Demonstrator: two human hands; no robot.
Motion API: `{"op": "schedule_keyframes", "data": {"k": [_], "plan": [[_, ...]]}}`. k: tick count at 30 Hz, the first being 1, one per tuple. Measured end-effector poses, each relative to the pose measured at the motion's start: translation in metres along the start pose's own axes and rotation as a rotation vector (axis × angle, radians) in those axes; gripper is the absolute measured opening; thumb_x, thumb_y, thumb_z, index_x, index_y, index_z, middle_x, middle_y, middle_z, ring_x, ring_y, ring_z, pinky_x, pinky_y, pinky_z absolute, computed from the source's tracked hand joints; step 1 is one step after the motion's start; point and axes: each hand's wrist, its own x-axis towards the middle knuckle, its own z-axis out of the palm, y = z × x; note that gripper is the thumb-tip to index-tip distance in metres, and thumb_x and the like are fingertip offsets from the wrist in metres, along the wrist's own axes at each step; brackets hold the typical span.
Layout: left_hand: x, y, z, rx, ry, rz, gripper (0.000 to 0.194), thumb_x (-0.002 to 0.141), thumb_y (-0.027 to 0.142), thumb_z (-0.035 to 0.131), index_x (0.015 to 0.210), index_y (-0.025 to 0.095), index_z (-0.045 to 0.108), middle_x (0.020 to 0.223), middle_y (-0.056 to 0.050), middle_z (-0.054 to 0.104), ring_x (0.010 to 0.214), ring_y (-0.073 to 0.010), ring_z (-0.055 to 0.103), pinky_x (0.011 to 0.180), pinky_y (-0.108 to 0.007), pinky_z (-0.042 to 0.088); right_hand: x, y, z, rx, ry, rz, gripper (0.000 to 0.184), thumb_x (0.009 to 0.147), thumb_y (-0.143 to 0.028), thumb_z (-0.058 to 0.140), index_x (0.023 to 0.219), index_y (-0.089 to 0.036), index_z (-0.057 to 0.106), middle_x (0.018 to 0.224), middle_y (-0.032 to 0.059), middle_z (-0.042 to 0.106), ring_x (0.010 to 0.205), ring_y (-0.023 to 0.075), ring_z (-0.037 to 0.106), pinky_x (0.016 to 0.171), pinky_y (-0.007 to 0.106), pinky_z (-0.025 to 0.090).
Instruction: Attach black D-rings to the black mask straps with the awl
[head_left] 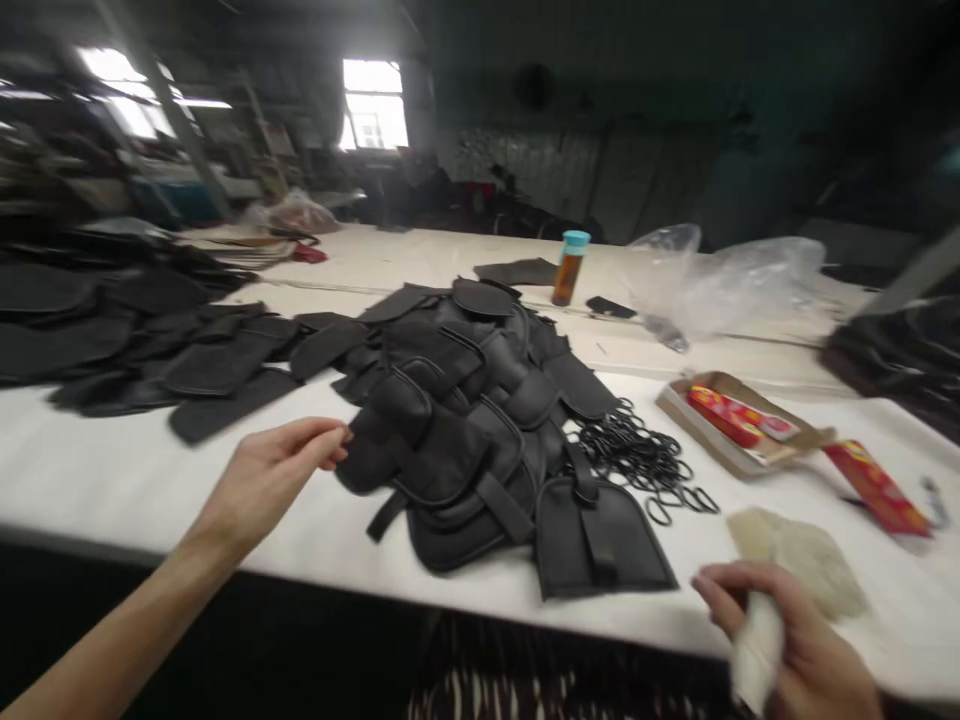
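Pouches [469,430] heap the table [150,470] — black rings [628,447] beside, bottle [568,275] standing behind.

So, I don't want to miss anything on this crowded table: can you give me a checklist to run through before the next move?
1. Left hand empty: cannot tell; its fingertips are at the edge of the pile of black pieces, contact unclear.
2. Right hand empty: cannot tell; something white shows at it, blurred.
3. Pieces in the pile laid out singly: not ok; they overlap in a heap.
4. Strap on the front black piece visible: ok; it lies on the upper face.
5. Black rings uncovered: ok, mostly; they lie loose beside the pile.
6. Bottle standing: ok, blue top on.
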Motion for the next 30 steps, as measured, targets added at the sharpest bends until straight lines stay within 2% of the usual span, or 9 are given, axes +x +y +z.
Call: {"op": "schedule_keyframes", "data": {"k": [3, 6, 8, 11, 14, 16, 19, 21, 30], "plan": [[-0.047, 0.025, 0.035, -0.04, -0.256, 0.0, 0.027, 0.069, 0.048, 0.062, 0.078, 0.024, 0.069, 0.066, 0.0, 0.068, 0.067, -0.0195, 0.061, 0.068, -0.03, 0.048, -0.004, -0.014, -0.002, -0.002, -0.038, 0.078, 0.025, 0.078, -0.049, 0.059, 0.08, -0.024, 0.057, 0.079, 0.0027, 0.064, 0.072, 0.02, 0.06, 0.063, 0.028, 0.048], [-0.092, 0.056, 0.071, -0.135, -0.657, -0.032, 0.025, 0.076, 0.043, 0.057, 0.072, 0.02, 0.068, 0.059, -0.001, 0.064, 0.059, -0.0158, 0.058, 0.057, -0.024, 0.046, 0.004, -0.029, 0.009, 0.038, -0.093, 0.092, 0.022, 0.082, -0.045, 0.054, 0.082, -0.023, 0.055, 0.08, 0.0028, 0.063, 0.074, 0.0193, 0.058, 0.062, 0.027, 0.045], [-0.111, 0.075, 0.094, -0.251, -0.903, -0.147, 0.025, 0.077, 0.037, 0.056, 0.066, 0.016, 0.065, 0.058, -0.003, 0.063, 0.053, -0.0131, 0.056, 0.05, -0.022, 0.043, 0.013, -0.038, 0.014, 0.047, -0.153, 0.049, 0.02, 0.084, -0.042, 0.051, 0.087, -0.023, 0.054, 0.078, 0.0021, 0.061, 0.069, 0.018, 0.057, 0.061, 0.027, 0.043], [-0.124, 0.094, 0.12, -0.518, -1.059, -0.406, 0.017, 0.073, 0.029, 0.06, 0.068, 0.013, 0.061, 0.065, -0.006, 0.065, 0.05, -0.012, 0.059, 0.046, -0.02, 0.044, 0.033, -0.05, 0.024, -0.041, -0.241, -0.047, 0.015, 0.084, -0.036, 0.048, 0.089, -0.022, 0.053, 0.08, 0.0013, 0.062, 0.068, 0.0168, 0.056, 0.063, 0.027, 0.041], [-0.126, 0.101, 0.139, -0.741, -1.054, -0.616, 0.011, 0.074, 0.021, 0.06, 0.08, 0.011, 0.058, 0.073, -0.01, 0.068, 0.054, -0.0147, 0.064, 0.05, -0.023, 0.05, 0.056, -0.058, 0.041, -0.065, -0.276, -0.09, 0.01, 0.08, -0.03, 0.051, 0.087, -0.023, 0.054, 0.084, 0.0013, 0.062, 0.073, 0.0185, 0.057, 0.067, 0.028, 0.039], [-0.125, 0.103, 0.15, -0.83, -0.95, -0.685, 0.011, 0.076, 0.014, 0.056, 0.086, 0.011, 0.055, 0.074, -0.011, 0.069, 0.055, -0.0161, 0.066, 0.053, -0.026, 0.052, 0.068, -0.06, 0.054, -0.078, -0.289, -0.095, 0.008, 0.078, -0.027, 0.052, 0.085, -0.023, 0.053, 0.075, 0.0002, 0.061, 0.069, 0.0187, 0.056, 0.064, 0.028, 0.037], [-0.122, 0.106, 0.162, -0.924, -0.774, -0.725, 0.014, 0.077, 0.007, 0.051, 0.091, 0.011, 0.05, 0.073, -0.012, 0.069, 0.055, -0.0166, 0.067, 0.055, -0.027, 0.053, 0.079, -0.061, 0.072, -0.071, -0.312, -0.102, 0.008, 0.076, -0.02, 0.05, 0.083, -0.024, 0.052, 0.069, -0.0017, 0.06, 0.066, 0.0175, 0.054, 0.062, 0.027, 0.035], [-0.119, 0.107, 0.167, -0.977, -0.725, -0.74, 0.015, 0.077, 0.004, 0.05, 0.09, 0.011, 0.049, 0.073, -0.013, 0.069, 0.055, -0.0174, 0.067, 0.056, -0.028, 0.054, 0.082, -0.06, 0.079, -0.049, -0.326, -0.101, 0.013, 0.073, -0.015, 0.047, 0.083, -0.024, 0.05, 0.072, -0.0027, 0.06, 0.066, 0.0161, 0.055, 0.061, 0.025, 0.035], [-0.113, 0.098, 0.183, -1.07, -0.717, -0.769, 0.013, 0.077, 0.002, 0.047, 0.087, 0.01, 0.05, 0.072, -0.011, 0.068, 0.056, -0.0189, 0.068, 0.059, -0.032, 0.055, 0.085, -0.056, 0.085, -0.064, -0.265, -0.082, 0.023, 0.066, -0.008, 0.044, 0.083, -0.023, 0.048, 0.071, -0.0021, 0.058, 0.066, 0.0169, 0.052, 0.06, 0.025, 0.032]]}}
